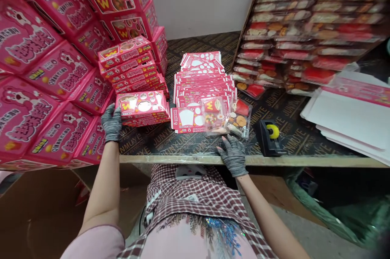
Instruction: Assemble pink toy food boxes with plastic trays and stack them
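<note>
Gloves of grey knit cover both hands. Left hand (111, 123) sits left of the flat card stack (202, 84), fingers curled against the end of the top pink box (142, 106); whether it grips is unclear. Right hand (233, 155) rests in front of that stack at the table (304, 160) edge, fingers spread, holding nothing, fingertips just short of 2 clear toy trays (213, 117) lying on the stack's front. A tape dispenser (269, 137) sits right of the stack.

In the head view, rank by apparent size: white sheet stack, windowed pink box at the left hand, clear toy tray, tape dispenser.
1. white sheet stack
2. windowed pink box and clear toy tray: too alike to rank
3. tape dispenser, smallest
</note>
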A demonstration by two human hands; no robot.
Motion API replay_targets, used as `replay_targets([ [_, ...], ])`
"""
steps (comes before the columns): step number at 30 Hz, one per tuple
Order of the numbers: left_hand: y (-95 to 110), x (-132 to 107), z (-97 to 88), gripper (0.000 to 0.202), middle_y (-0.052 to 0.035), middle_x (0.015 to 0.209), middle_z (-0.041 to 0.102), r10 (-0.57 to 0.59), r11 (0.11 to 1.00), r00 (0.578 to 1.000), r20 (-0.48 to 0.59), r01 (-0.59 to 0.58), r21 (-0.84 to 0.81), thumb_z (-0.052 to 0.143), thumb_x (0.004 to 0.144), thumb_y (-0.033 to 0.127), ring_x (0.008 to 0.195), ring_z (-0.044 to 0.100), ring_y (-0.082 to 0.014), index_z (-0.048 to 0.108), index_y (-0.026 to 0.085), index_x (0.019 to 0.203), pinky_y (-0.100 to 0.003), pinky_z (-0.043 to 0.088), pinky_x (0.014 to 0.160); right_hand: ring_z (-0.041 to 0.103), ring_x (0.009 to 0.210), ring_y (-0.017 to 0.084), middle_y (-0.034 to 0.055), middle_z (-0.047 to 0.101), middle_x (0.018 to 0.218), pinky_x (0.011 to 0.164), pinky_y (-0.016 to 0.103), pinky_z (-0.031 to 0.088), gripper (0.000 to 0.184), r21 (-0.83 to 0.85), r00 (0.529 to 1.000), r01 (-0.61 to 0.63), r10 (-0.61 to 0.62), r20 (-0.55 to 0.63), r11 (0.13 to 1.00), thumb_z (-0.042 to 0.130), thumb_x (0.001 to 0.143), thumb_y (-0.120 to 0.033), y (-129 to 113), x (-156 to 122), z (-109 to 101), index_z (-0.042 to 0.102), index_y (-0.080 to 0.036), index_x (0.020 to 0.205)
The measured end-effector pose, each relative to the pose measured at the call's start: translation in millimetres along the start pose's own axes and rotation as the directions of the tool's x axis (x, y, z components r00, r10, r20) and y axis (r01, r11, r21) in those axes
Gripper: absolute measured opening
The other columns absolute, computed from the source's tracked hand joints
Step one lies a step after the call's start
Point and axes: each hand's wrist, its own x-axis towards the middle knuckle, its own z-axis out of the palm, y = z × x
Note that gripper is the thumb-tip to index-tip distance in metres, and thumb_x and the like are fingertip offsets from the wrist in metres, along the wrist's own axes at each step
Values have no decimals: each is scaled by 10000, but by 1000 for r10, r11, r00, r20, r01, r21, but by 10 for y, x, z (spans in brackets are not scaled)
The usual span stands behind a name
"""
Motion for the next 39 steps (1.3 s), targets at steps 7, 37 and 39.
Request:
replay_targets([
  [7, 188, -632, 858, 339, -114, 1453, 499, 449, 776, 859, 245, -511, 369, 511, 972, 387, 1398, 416, -307, 549, 204, 1255, -569, 329, 1158, 552, 1256, 307, 180, 656, 1328, 1106, 479, 387, 426, 18, 1000, -18, 17, 22, 1000, 525, 964, -412, -52, 26, -11, 677, -138, 1252],
  [37, 474, -1048, 1451, 332, -95, 1193, 729, 27, 708, 641, 767, -554, 437, 611, 912, 336, 1113, 673, -236, 674, 205, 1211, -333, 503, 978, 623, 1207, 322, 185, 626, 1369, 1041, 514, 482, 598, 413, 982, -187, 177, 63, 891, 541, 906, -466, -156, 1036, 151, 532, -170, 1425],
  [39, 512, -1061, 1284, 281, -76, 1159, 745, 71, 713, 623, 779, -578, 397, 631, 898, 340, 1100, 682, -233, 708, 229, 1144, -332, 503, 991, 687, 1033, 280, 159, 680, 1272, 932, 464, 555, 632, 516, 984, -164, 173, 32, 840, 568, 887, -484, -156, 1101, 69, 504, -182, 1438],
])
